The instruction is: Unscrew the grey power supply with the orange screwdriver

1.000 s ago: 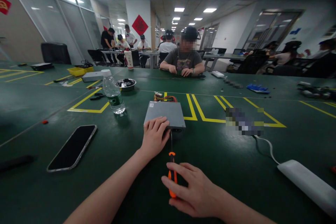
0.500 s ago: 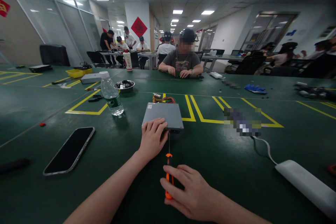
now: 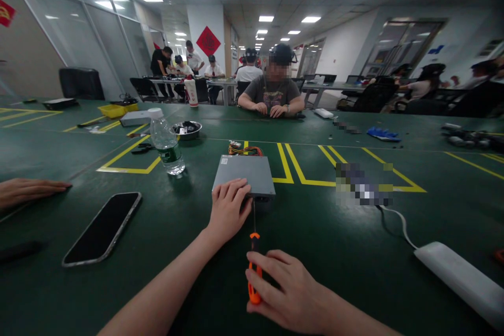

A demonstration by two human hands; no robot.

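A grey metal computer power supply (image 3: 248, 168) lies flat on the green table, its bundle of coloured wires (image 3: 252, 151) at the far side. My left hand (image 3: 229, 202) holds its near left corner, fingers over the top and thumb by the near face. In my right hand (image 3: 285, 286), an orange and black screwdriver (image 3: 254, 281) is gripped by the handle between thumb and fingers. Its thin shaft points away from me and reaches the near face of the power supply; the exact tip contact is hidden.
Left of me are a phone (image 3: 103, 228), a water bottle (image 3: 167, 147) and a metal bowl (image 3: 188, 130). Another person's hand (image 3: 33, 191) rests at the left edge. A white power strip (image 3: 459, 278) lies right. Across the table sits a person (image 3: 271, 92).
Another person's hand has come onto the table from the left edge. My right hand and the screwdriver handle have shifted slightly toward me; my left hand stays in place.
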